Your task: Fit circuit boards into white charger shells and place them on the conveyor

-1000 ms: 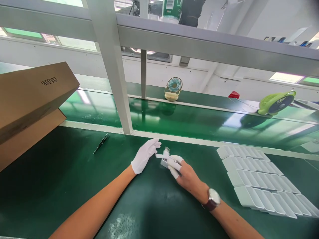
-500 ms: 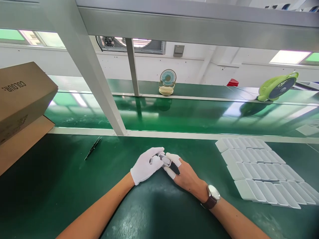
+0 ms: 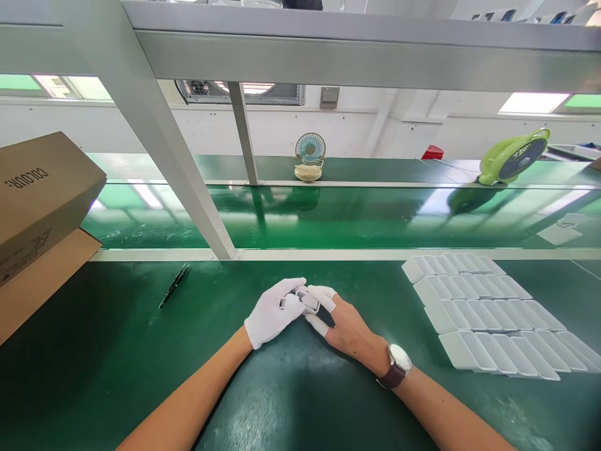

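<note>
My left hand [image 3: 272, 311], in a white glove, and my right hand [image 3: 340, 322], with white finger cots and a wristwatch, meet over the green mat [image 3: 117, 351]. Both hands are closed on a small white part with a dark window [image 3: 304, 300], pinched between their fingertips just above the mat. Rows of white oblong parts [image 3: 488, 316] lie to the right of my right hand. Black tweezers [image 3: 174, 285] lie on the mat to the left.
A brown cardboard box [image 3: 42, 200] stands at the left edge. Behind a white rail runs a glossy green conveyor [image 3: 357, 216] with a small beige fan [image 3: 308, 156] and a lime-green fan [image 3: 511, 156] beyond it. A slanted grey frame post [image 3: 154, 134] rises ahead.
My left hand moved in from open beside the part and closed on it together with my right hand. The view has tilted slightly.
</note>
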`<state>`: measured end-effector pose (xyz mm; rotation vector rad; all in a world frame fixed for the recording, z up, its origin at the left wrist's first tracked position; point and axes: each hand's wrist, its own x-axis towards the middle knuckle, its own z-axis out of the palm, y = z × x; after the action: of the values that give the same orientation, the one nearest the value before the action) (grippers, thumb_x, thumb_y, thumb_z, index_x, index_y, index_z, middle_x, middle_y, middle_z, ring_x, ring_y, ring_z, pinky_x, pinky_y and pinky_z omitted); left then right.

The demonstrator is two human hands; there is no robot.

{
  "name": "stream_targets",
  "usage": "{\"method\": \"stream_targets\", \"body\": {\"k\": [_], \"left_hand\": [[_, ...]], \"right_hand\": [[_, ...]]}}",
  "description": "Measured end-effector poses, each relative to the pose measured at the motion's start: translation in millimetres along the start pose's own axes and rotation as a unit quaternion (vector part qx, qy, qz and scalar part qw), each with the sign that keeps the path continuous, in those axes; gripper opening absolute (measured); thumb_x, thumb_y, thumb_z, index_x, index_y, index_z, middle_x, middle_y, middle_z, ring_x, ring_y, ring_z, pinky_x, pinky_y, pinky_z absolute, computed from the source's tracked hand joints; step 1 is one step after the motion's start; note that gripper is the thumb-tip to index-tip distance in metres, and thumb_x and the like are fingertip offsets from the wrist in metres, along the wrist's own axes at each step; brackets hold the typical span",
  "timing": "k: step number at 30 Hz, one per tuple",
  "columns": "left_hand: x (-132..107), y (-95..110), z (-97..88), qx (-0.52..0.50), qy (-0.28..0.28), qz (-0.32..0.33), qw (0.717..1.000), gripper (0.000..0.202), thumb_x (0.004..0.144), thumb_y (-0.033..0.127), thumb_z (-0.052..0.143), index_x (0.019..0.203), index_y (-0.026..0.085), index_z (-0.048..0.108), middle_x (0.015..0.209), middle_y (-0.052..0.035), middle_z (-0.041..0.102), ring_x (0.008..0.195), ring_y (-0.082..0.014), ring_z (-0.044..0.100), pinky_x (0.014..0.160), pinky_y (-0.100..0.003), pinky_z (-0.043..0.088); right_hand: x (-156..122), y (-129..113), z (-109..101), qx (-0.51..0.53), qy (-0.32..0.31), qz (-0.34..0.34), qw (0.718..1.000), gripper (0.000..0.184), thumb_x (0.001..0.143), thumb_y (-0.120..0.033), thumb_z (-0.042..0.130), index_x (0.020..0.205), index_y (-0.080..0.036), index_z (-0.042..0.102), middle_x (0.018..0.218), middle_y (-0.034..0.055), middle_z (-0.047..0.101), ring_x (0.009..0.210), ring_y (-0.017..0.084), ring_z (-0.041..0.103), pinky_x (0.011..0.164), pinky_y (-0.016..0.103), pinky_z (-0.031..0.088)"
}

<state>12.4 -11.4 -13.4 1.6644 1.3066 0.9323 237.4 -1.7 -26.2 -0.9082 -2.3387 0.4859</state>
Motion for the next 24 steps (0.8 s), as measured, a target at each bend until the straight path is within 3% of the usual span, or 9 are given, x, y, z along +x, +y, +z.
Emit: {"method": "stream_targets", "body": {"k": [4,7,9,11,13,15,19,24], "left_hand": [[0.2,0.4,0.2,-0.019,-0.006,-0.002,1.0,0.047,0.09,0.03,0.063,0.137,0.025,0.061,0.127,-0.0057,0.07,0.106,-0.0212,0.067,0.093,-0.034,0.054],[0.7,0.5,0.9,-0.017,-0.003,-0.008,1.0,0.047,0.091,0.031,0.06,0.138,0.024,0.06,0.128,-0.0069,0.069,0.109,-0.0228,0.065,0.097,-0.038,0.052],[0.3,2.1,2.5,-0.02,0.006,-0.007,1.0,0.055,0.088,0.027,0.062,0.142,0.023,0.055,0.131,-0.0079,0.066,0.113,-0.0243,0.063,0.102,-0.041,0.05],[-1.5,5.9,6.0,-0.013,0.017,-0.01,1.0,0.073,0.079,0.024,0.07,0.148,0.023,0.047,0.134,-0.0084,0.063,0.114,-0.025,0.061,0.104,-0.043,0.049],[-4.2,11.5,11.2,0.016,0.029,-0.014,0.999,0.087,0.071,0.023,0.077,0.151,0.025,0.043,0.132,-0.0075,0.062,0.11,-0.0245,0.061,0.1,-0.042,0.05],[-6.7,17.5,16.9,0.055,0.037,0.0,0.998,0.082,0.072,0.026,0.078,0.148,0.028,0.046,0.122,-0.0051,0.064,0.104,-0.0233,0.06,0.093,-0.04,0.052],[-8.9,24.1,23.7,0.079,0.062,0.03,0.995,0.06,0.081,0.031,0.073,0.138,0.031,0.056,0.099,-0.0005,0.063,0.089,-0.0202,0.058,0.081,-0.036,0.051],[-8.7,18.9,22.8,0.071,0.039,0.042,0.996,0.051,0.08,0.025,0.072,0.13,0.033,0.062,0.098,0.001,0.063,0.091,-0.0195,0.057,0.085,-0.034,0.049]], "right_hand": [[0.6,-0.5,2.5,-0.004,-0.009,-0.03,0.999,0.047,0.104,-0.025,0.053,0.15,-0.033,0.048,0.135,0.011,0.061,0.121,0.027,0.063,0.102,0.048,0.056],[1.3,2.2,7.0,0.129,0.024,0.027,0.991,0.045,0.102,-0.027,0.056,0.146,-0.032,0.053,0.142,0.0109,0.057,0.125,0.026,0.061,0.108,0.048,0.053],[1.9,5.1,9.5,0.256,0.063,0.095,0.96,0.047,0.099,-0.033,0.06,0.145,-0.029,0.053,0.139,0.011,0.059,0.121,0.025,0.063,0.106,0.047,0.054],[2.7,7.1,10.0,0.4,0.082,0.167,0.897,0.049,0.096,-0.038,0.065,0.142,-0.027,0.054,0.136,0.0113,0.063,0.116,0.025,0.066,0.101,0.045,0.057],[3.7,7.3,8.3,0.504,0.066,0.208,0.836,0.048,0.096,-0.043,0.067,0.138,-0.024,0.057,0.132,0.0113,0.066,0.112,0.026,0.067,0.097,0.044,0.058],[4.8,5.5,5.6,0.566,0.036,0.229,0.791,0.043,0.096,-0.045,0.067,0.132,-0.021,0.062,0.123,0.0111,0.07,0.105,0.026,0.07,0.092,0.045,0.059],[6.8,0.4,1.9,0.606,-0.01,0.239,0.759,0.04,0.099,-0.049,0.062,0.122,-0.017,0.068,0.105,0.0104,0.074,0.087,0.024,0.071,0.08,0.043,0.061],[7.4,-1.6,1.9,0.633,-0.033,0.243,0.735,0.038,0.1,-0.05,0.061,0.113,-0.016,0.071,0.097,0.0102,0.074,0.083,0.022,0.071,0.074,0.04,0.06]]}}
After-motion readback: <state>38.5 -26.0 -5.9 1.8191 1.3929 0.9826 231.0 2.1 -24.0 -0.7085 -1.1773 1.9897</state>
